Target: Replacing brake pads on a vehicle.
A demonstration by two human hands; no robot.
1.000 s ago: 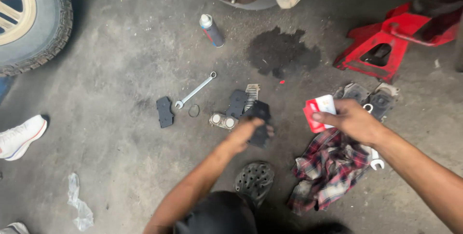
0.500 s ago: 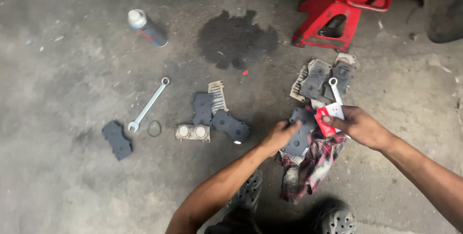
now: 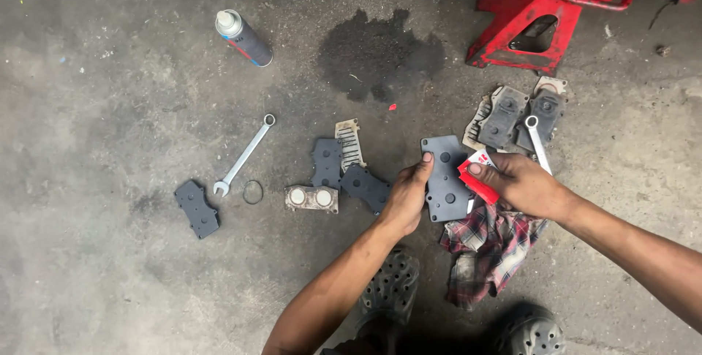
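The left hand [image 3: 404,198] pinches the left edge of a dark grey brake pad [image 3: 446,179], thumb on its face, holding it up just right of the frame's centre. The right hand [image 3: 523,185] closes its grip on a small red packet [image 3: 477,182], pressed against the pad's right edge, with a second spanner [image 3: 537,143] lying just beside it. By the look of it this pad is being dressed from the packet while other pads wait: two dark pads [image 3: 347,172] lie on the floor left of the hands beside a ribbed shim [image 3: 350,143] and a metal piece with two round pistons [image 3: 311,198], and one more pad [image 3: 196,209] sits well apart at the left. Worn pads [image 3: 519,114] are heaped on a card at the upper right.

A checked rag [image 3: 486,249] lies under the hands. Open floor [image 3: 95,106] stretches to the left, past the spanner [image 3: 243,156] and the spray can [image 3: 243,38]; the right is hemmed by the red stand [image 3: 541,26], and an oil stain [image 3: 380,55] darkens the floor above.
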